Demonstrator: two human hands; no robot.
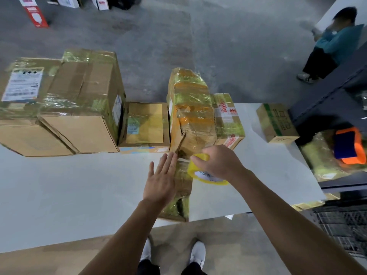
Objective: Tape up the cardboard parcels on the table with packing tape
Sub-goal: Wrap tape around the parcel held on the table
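A long, tape-wrapped cardboard parcel (191, 116) lies on the white table (69, 185), running from the far edge to the near edge. My left hand (161, 180) lies flat with straight fingers against the parcel's left side near its front end. My right hand (218, 161) grips a roll of yellow packing tape (200, 172) above the parcel's right side. The tape's free end is hidden by my hands.
Two large taped boxes (79, 104) stand at the far left, a smaller box (146, 126) beside them, another with red print (228, 118) right of the long parcel, and a small green-striped box (276, 124) far right. A black machine (333, 108) and an orange-blue object (349, 145) border the right. A person (333, 46) sits beyond.
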